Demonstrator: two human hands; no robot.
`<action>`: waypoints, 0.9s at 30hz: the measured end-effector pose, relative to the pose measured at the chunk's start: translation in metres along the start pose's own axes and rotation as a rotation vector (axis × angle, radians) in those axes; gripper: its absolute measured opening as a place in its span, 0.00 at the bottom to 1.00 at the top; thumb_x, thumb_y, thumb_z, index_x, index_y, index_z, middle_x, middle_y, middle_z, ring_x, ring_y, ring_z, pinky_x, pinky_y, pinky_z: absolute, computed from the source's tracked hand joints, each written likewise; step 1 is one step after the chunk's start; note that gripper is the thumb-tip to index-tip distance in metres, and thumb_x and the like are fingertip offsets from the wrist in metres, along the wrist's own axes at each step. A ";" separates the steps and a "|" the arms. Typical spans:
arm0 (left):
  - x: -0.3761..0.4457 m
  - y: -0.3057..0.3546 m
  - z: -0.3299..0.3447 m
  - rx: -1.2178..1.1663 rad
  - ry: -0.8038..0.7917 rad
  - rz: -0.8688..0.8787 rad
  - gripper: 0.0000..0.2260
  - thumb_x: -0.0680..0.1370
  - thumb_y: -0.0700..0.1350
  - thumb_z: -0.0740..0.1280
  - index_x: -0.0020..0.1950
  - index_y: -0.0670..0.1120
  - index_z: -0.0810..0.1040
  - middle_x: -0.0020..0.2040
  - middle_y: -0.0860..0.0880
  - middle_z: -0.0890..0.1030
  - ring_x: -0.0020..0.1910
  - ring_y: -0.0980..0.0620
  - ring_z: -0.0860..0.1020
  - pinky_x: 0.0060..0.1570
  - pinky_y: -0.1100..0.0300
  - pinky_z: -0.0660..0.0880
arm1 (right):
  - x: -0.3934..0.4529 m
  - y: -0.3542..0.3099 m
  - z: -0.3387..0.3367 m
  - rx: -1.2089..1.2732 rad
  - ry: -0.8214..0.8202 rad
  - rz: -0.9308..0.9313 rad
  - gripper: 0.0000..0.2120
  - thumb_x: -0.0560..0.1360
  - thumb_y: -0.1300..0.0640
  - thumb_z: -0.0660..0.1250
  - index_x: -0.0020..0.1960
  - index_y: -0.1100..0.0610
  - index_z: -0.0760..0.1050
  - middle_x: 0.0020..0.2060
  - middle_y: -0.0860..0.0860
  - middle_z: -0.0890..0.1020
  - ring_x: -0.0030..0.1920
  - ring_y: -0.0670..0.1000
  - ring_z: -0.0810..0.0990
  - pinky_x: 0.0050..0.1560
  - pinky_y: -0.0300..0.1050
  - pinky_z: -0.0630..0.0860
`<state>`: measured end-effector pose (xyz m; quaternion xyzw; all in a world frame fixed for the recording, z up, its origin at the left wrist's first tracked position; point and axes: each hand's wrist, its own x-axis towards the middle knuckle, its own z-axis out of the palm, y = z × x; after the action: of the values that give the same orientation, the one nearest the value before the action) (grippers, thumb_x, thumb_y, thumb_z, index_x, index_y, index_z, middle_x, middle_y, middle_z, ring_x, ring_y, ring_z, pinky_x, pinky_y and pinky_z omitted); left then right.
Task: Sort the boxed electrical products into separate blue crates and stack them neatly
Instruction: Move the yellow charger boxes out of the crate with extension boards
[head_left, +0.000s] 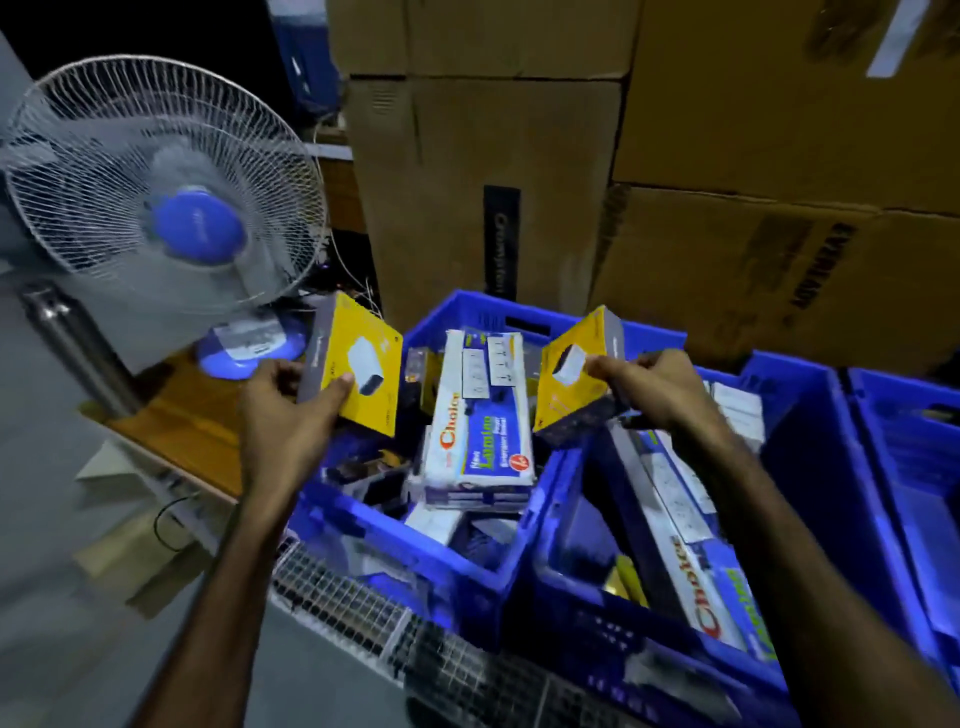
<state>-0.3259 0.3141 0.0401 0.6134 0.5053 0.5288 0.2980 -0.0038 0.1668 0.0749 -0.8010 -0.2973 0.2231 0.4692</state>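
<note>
Two yellow boxes (363, 364) (574, 366) (one per grip)

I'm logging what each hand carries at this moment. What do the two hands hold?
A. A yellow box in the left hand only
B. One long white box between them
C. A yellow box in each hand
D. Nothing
C: the left hand grips one yellow box and the right hand another yellow box, both raised above the blue crate.

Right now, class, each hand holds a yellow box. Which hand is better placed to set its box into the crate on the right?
Probably the right hand: its yellow box hangs beside the right crate, while the left hand is across the middle crate.
</note>
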 end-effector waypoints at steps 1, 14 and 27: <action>0.010 -0.009 0.006 0.025 -0.040 -0.012 0.14 0.72 0.45 0.80 0.47 0.42 0.77 0.38 0.50 0.78 0.38 0.48 0.76 0.38 0.55 0.72 | 0.010 -0.007 0.008 -0.059 0.032 -0.010 0.26 0.60 0.36 0.75 0.33 0.61 0.81 0.29 0.53 0.84 0.34 0.55 0.86 0.43 0.57 0.85; 0.023 -0.065 0.015 0.728 -0.328 0.109 0.23 0.78 0.68 0.64 0.49 0.48 0.81 0.52 0.38 0.84 0.52 0.32 0.81 0.47 0.46 0.77 | 0.000 0.036 0.066 -0.289 0.154 -0.115 0.14 0.74 0.46 0.74 0.54 0.53 0.83 0.47 0.51 0.87 0.49 0.53 0.85 0.51 0.48 0.79; -0.042 -0.033 0.040 0.257 -0.440 0.254 0.09 0.76 0.55 0.75 0.44 0.52 0.80 0.34 0.53 0.79 0.33 0.49 0.79 0.36 0.51 0.77 | -0.116 0.063 0.063 -0.060 0.075 -0.166 0.04 0.77 0.54 0.74 0.52 0.49 0.83 0.42 0.44 0.87 0.43 0.41 0.84 0.43 0.35 0.78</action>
<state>-0.2947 0.2920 -0.0142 0.8046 0.4105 0.3477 0.2516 -0.1109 0.1022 -0.0007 -0.7952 -0.3514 0.1442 0.4726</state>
